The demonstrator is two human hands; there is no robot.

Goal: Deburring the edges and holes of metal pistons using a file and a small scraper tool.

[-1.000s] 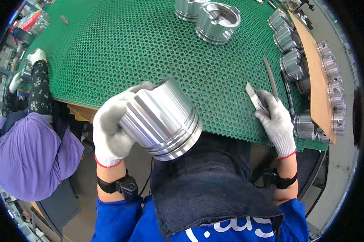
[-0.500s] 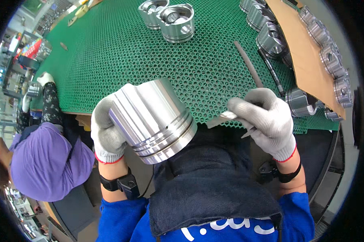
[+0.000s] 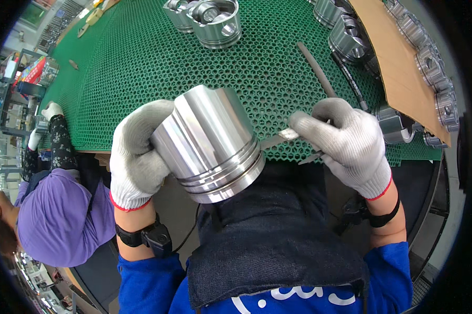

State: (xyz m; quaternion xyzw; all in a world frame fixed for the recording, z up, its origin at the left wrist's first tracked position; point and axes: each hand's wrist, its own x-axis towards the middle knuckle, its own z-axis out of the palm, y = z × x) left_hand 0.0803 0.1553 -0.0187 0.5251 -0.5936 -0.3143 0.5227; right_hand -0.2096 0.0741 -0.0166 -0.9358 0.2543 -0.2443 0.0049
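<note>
My left hand [image 3: 140,152], in a white knit glove, grips a shiny metal piston [image 3: 207,138] from its left side. The piston is tilted, its ring grooves toward me and to the right. My right hand [image 3: 348,144], also gloved, pinches a thin flat metal blade [image 3: 271,141] with a whitish part at the fingers. The blade's tip meets or nearly meets the piston near its grooves. A second pointed metal tip [image 3: 312,157] pokes out below the right fingers; whether it belongs to the same tool is hidden.
A green honeycomb mat [image 3: 142,68] covers the table. Two pistons [image 3: 215,26] stand at the far side. A grey bar [image 3: 315,69] and a black pen-like rod [image 3: 350,81] lie near more pistons [image 3: 349,39] and a cardboard sheet [image 3: 398,63]. A co-worker in purple [image 3: 66,217] sits at left.
My left hand has raised and tilted the piston slightly. The blade in my right hand has moved left and up, from apart to at the piston's side. The view has shifted a little.
</note>
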